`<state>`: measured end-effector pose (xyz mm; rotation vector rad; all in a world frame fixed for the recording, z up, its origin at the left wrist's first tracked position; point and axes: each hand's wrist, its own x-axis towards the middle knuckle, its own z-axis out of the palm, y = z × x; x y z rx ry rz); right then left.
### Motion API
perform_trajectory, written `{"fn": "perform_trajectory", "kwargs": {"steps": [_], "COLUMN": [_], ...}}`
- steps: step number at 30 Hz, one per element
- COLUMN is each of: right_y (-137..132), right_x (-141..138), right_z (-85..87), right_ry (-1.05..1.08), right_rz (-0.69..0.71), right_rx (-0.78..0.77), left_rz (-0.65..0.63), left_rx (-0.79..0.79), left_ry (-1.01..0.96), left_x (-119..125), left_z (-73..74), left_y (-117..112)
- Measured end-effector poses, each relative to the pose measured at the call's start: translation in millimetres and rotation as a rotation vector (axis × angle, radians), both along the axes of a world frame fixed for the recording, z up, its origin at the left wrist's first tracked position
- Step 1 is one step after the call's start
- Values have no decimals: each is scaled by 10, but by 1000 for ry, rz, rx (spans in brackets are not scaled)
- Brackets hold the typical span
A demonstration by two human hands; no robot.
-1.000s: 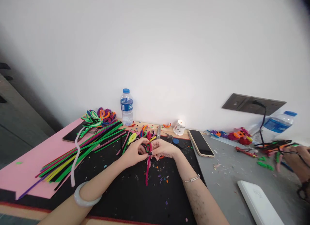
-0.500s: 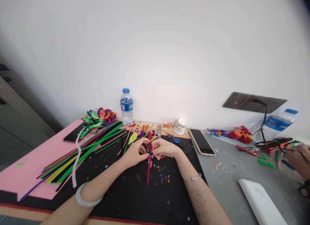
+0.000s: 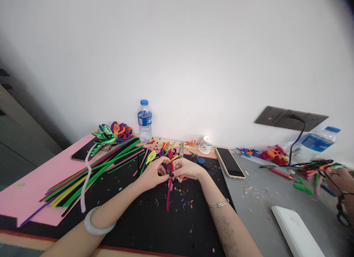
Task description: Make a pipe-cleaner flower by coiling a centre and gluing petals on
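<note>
Coiled fuzzy piece (image 3: 169,168) is held above the middle of the black mat (image 3: 149,223), its magenta tail (image 3: 168,200) hanging toward the wearer. Against 0.5 seconds ago, the piece and the 2 hands look almost the same, so I judge the handling to be very fine or briefly paused. The tail runs nearly straight, with a bit of paler pink beside its upper end; the coil is small and round, showing a dark centre, a green ring and a reddish-pink outer edge. The left hand (image 3: 153,174) has a narrow grip, curled around the coil's side. The right hand (image 3: 188,170) has its grip pinched where coil meets tail; 1 dark spot shows there, and I cannot tell whether it is a nail or part of the piece. Just beyond lies a yellow-green loop (image 3: 151,157). Farther right, the clearest change: the black cord (image 3: 291,150) now reaches farther left over the grey desk (image 3: 260,209), by the red pen (image 3: 280,173), well apart from the coil, so the handling looks undisturbed.
</note>
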<state>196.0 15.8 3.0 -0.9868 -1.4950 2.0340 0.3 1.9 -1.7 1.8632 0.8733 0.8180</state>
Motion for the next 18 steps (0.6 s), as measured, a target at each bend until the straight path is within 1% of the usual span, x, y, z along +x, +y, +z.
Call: {"fn": "perform_trajectory", "kwargs": {"steps": [18], "right_y": [-9], "right_x": [-9], "right_z": [3], "right_ry": [-38], "right_rz": [-21], "right_rx": [23], "left_rz": [25], "left_rx": [5], "left_ry": [-3], "left_x": [-2], "left_z": [-4], "left_y": [2]}}
